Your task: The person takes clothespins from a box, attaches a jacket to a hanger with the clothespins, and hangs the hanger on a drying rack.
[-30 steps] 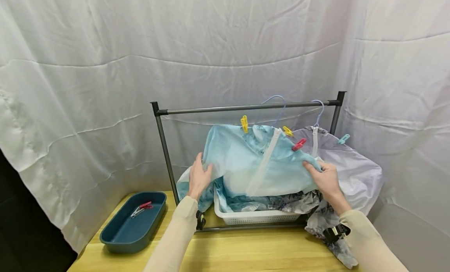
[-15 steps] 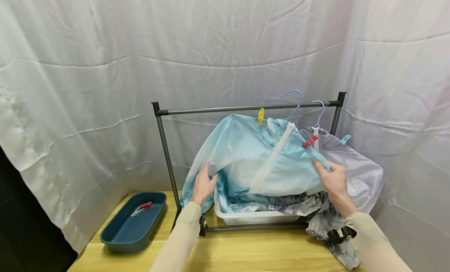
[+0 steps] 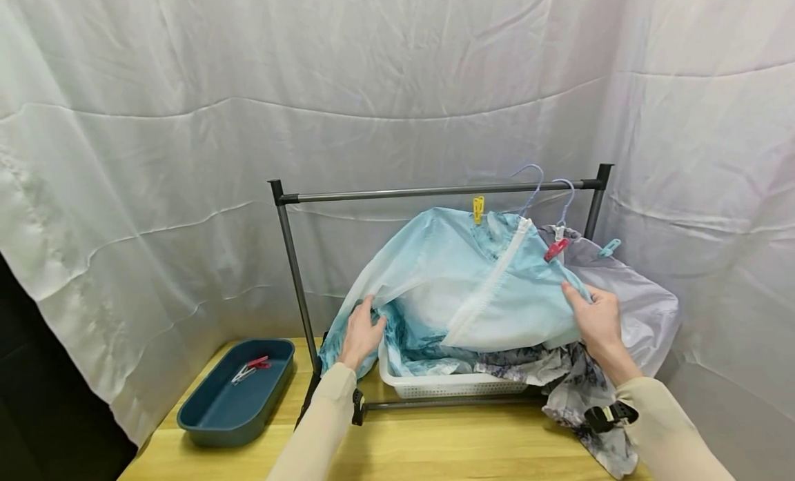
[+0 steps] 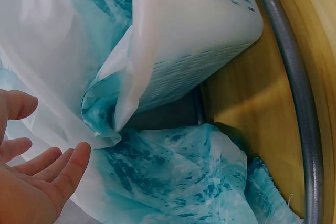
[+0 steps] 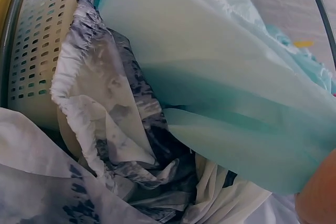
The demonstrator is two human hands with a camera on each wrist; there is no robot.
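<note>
Pale blue thin zip-front jacket hanging by a light blue wire hanger from the grey metal rail, pinned near the collar with a yellow plastic peg and a red plastic peg. Lower part spilling over the white perforated plastic basket and down onto the pale wooden table.

Left hand low at the left sleeve end, fingers loose and spread, palm just touching the cloth and gripping nothing, as the left wrist view also shows. Right hand at the right front edge, thumb on top and fingers apparently beneath, grasping that edge.

Probably a matter of spreading the cloth flat on its hanger. Best done gently:
- Draw both sides outward evenly, so as not to tip the hook off the rail.
- Pull lightly, since slippery thin cloth could slide out from under the pegs.
- Lift the sleeve clear of the basket rim before smoothing, to avoid a snag on the perforations.
- Keep apart from the crumpled grey-and-white patterned garment lying just beneath the right hand.
- Leave room beside the pale lilac-grey jacket hung close on the right.

Off to the left, well apart: dark teal plastic tray with spare pegs inside.
</note>
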